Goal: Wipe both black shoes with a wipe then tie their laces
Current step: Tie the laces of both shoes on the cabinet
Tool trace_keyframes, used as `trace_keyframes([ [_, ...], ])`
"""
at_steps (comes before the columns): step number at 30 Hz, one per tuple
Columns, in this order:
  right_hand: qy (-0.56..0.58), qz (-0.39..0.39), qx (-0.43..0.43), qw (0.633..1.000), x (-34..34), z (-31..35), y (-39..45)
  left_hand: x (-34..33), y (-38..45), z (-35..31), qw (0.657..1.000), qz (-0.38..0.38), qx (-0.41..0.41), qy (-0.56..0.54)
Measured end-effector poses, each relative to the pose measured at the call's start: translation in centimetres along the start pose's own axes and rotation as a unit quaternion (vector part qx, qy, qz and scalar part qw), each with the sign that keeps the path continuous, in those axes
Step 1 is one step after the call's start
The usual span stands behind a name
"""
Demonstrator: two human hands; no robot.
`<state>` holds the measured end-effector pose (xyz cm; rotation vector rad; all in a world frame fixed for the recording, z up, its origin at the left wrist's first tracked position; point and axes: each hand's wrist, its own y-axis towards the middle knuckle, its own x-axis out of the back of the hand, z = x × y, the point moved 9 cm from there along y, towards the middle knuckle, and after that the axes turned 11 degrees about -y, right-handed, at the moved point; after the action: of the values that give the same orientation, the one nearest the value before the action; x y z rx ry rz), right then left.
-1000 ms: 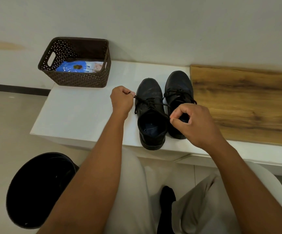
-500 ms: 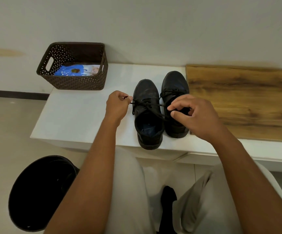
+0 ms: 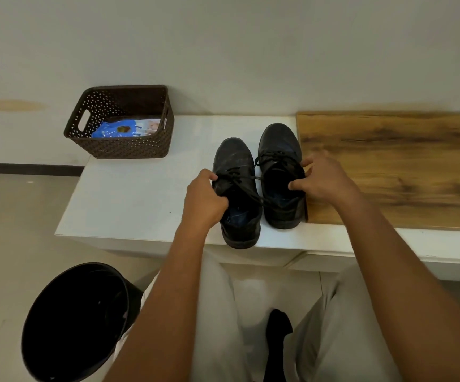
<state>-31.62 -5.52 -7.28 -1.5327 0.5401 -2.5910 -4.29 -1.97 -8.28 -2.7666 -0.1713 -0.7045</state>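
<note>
Two black shoes stand side by side on the white bench [image 3: 140, 194], toes towards the wall. My left hand [image 3: 205, 199] is at the left side of the left shoe [image 3: 234, 157], its fingers pinching one end of the black lace [image 3: 246, 188]. The other lace end lies slack across the opening of the right shoe [image 3: 278, 139]. My right hand [image 3: 324, 180] is over the right shoe's right edge, thumb and fingers spread apart and holding nothing that I can see. The right shoe's laces are loose.
A brown perforated basket [image 3: 129, 150] with a blue pack of wipes [image 3: 118, 130] stands at the bench's back left. A wooden board [image 3: 388, 166] covers the bench's right part, next to the right shoe. A black bin [image 3: 30, 340] stands on the floor at lower left.
My right hand has let go of the lace and moved right, onto the right shoe's side. My left hand has drawn in closer to the left shoe, still pinching its lace end.
</note>
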Motion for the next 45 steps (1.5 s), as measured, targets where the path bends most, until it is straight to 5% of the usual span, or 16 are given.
trace_keyframes([
  [6,-0.026,-0.099,-0.004,0.995,0.7,0.9,-0.1,0.5,0.6,-0.7,0.995,-0.098,-0.014,0.008],
  [17,0.009,-0.157,-0.008,0.987,1.8,1.3,-0.3,0.5,5.4,-3.0,0.992,-0.120,-0.029,0.000],
  [29,-0.029,-0.070,-0.019,0.997,0.0,2.0,-0.1,-0.1,6.7,-2.5,0.997,-0.067,-0.030,-0.036],
  [35,-0.074,-0.200,0.044,0.976,3.0,7.0,-3.0,-0.1,6.1,-2.9,0.993,0.033,-0.067,-0.088],
  [40,-0.138,-0.085,0.055,0.985,-0.3,10.7,-2.0,0.6,5.7,-4.9,0.982,0.014,-0.185,0.022],
  [45,-0.173,-0.014,0.035,0.984,-3.6,10.8,0.1,-1.7,6.7,-4.2,0.974,0.026,-0.173,0.145],
])
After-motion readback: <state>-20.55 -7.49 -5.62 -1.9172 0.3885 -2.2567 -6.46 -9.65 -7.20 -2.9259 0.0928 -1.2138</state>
